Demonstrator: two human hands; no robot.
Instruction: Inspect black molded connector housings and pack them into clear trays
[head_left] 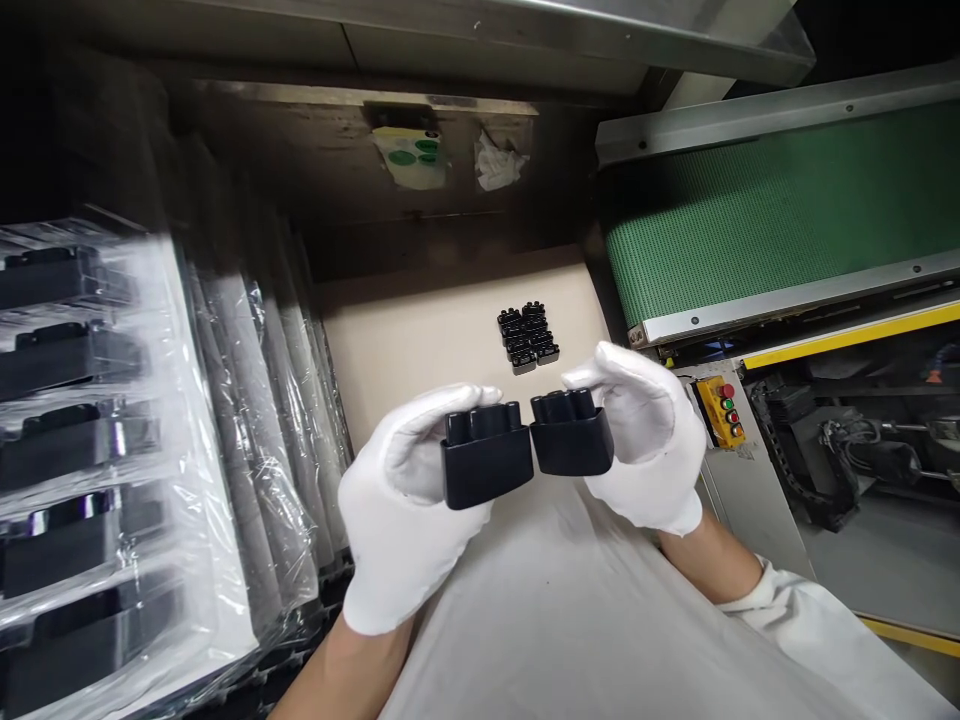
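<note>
My left hand, in a white glove, grips a black plastic part with a smooth oval body and short rounded posts on top. A similar black plastic part is pinched in my gloved right hand. Both parts are held upright, side by side, their near corners almost meeting. Beyond them, several small black parts stand grouped in two rows on a beige work surface. Some of my fingers are hidden behind the held parts.
On the left, clear plastic trays hold more black parts, beside plastic-wrapped sheets. A green conveyor belt runs at the right, above a yellow button box and machinery. A metal ledge overhangs the back.
</note>
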